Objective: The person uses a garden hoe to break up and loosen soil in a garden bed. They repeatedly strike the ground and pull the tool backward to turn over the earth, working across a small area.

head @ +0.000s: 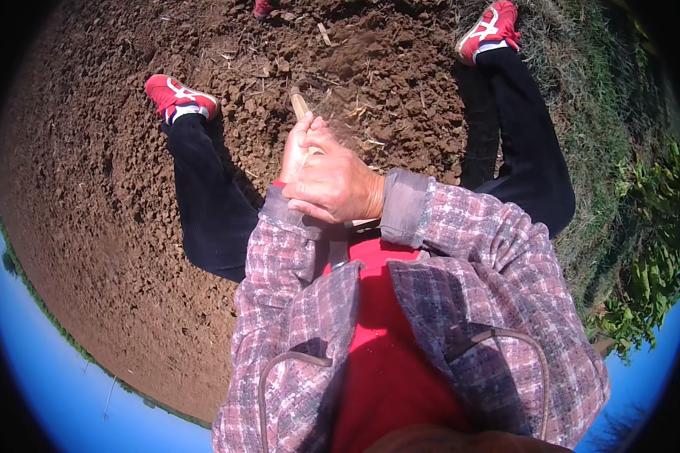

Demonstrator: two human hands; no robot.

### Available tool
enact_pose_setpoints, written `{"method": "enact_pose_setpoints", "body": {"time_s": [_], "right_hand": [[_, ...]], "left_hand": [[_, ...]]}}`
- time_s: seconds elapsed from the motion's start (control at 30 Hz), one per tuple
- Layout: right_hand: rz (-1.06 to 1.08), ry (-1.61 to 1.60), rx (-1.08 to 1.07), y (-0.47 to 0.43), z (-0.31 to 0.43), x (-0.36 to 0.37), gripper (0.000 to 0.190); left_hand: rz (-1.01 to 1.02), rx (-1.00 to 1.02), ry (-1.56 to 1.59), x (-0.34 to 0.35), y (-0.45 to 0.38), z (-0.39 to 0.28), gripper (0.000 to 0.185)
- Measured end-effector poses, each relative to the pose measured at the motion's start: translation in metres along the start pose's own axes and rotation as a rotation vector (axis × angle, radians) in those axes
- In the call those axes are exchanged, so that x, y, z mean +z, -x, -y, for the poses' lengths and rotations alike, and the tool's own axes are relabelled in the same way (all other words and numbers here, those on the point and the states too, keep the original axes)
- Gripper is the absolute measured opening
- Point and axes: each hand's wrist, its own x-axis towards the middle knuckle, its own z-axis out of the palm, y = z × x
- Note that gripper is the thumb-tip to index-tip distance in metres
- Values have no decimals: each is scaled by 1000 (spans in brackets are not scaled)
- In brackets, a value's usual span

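Both hands grip the wooden handle (300,106) of a long-handled tool, likely a hoe. My left hand (294,148) is farther along the handle, its thumb pointing up it. Wrapped around the handle just nearer my body, my right hand (335,182) overlaps part of the left one. A dark curved part at the tool's far end lies against the loose brown soil (385,96) between my feet; it is blurred, so its shape is unclear. The rest of the handle is hidden by my hands and sleeves.
My left red shoe (182,97) stands on clods; my right red shoe (490,29) is at the grass edge. Grass (583,141) and leafy plants (651,283) line the right side. A small red object (262,8) shows at the top. Straw bits (324,34) lie about.
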Motion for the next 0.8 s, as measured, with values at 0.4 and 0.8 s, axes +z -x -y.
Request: {"method": "enact_pose_setpoints", "body": {"time_s": [0.4,0.8], "right_hand": [[-7,76,66,-75,-40,-6,11],[-84,261,473,-154,-113,-11,34]], "left_hand": [[331,349,-245,63,4,-33,17],[351,556,-493,150,15,-60,24]]}}
